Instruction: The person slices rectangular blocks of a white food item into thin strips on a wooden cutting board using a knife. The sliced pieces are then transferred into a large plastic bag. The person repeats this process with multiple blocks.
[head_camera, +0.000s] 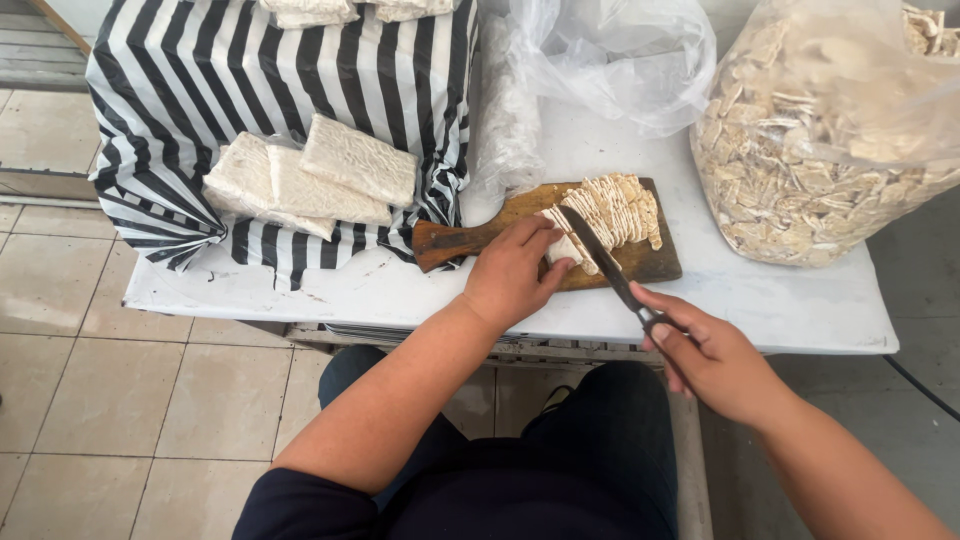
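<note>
Right now my left hand (512, 272) has its fingers pressed together on the uncut end of the pale tempeh block (605, 215), which lies on the wooden cutting board (520, 235) on the desk (740, 290). My right hand (715, 365) is clamped around the knife (600, 255) handle, blade across the block. It looks soft, light and crumbly (slices already fanned out), so I'd hold it flat from above, close to the blade.

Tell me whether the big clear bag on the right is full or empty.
Full. The clear bag bulges with pale cut slices pressed against its plastic, heaped nearly to the frame's top edge.
</note>
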